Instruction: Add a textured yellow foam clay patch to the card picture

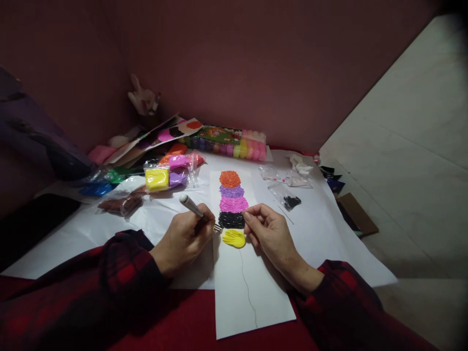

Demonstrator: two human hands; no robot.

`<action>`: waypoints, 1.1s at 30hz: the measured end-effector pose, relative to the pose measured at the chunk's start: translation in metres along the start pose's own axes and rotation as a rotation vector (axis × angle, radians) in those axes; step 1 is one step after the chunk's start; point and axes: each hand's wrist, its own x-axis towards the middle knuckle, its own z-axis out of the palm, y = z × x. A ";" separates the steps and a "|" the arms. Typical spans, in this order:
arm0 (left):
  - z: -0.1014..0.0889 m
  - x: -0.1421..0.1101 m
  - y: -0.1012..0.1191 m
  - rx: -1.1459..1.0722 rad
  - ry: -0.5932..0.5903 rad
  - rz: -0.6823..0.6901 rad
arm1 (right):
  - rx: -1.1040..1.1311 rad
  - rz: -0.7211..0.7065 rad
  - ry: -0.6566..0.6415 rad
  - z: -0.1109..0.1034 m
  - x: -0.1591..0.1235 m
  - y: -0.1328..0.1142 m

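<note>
"Where's the card (236, 287)?"

"Mid-desk (179, 317), lengthwise, its near end reaching past the white sheet (321, 234) toward the desk's near edge."

"And the hands?"

"The left hand (190, 235) is closed round the fork (192, 206) like a pen, tines at the left end of the black band (231, 220). The right hand (269, 228) is half curled, thumb and forefinger nearly meeting at the band's right end. Whether they pinch anything, I can't tell."

"How would the yellow clay (234, 238) handle?"

"Soft and light, I'd judge, maybe tacky. It lies just below the black band, and a fingertip would likely dent it, so touch it only lightly, at the rim."

"The bands above?"

"Orange (230, 179), purple (232, 191), pink (233, 204) and black, all ridged. Those ridges would probably smear if pressed."

"So where to hold the card?"

"By its bare long edges or near corners. It looks thin and light, and might slide."

"And the fork?"

"Probably hard and smooth; take it low on the handle, close to the tines, for control."
</note>
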 end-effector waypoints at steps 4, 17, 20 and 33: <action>0.004 -0.006 -0.001 -0.052 0.019 -0.058 | -0.010 -0.007 -0.001 0.000 -0.001 0.000; 0.003 0.000 0.006 0.032 -0.045 0.047 | -0.011 0.005 0.003 0.001 -0.001 -0.001; 0.002 0.000 0.004 0.050 -0.037 0.057 | -0.003 0.003 0.003 0.001 -0.001 -0.001; 0.003 -0.002 0.003 -0.035 0.073 -0.033 | -0.012 -0.005 0.002 -0.003 -0.001 0.004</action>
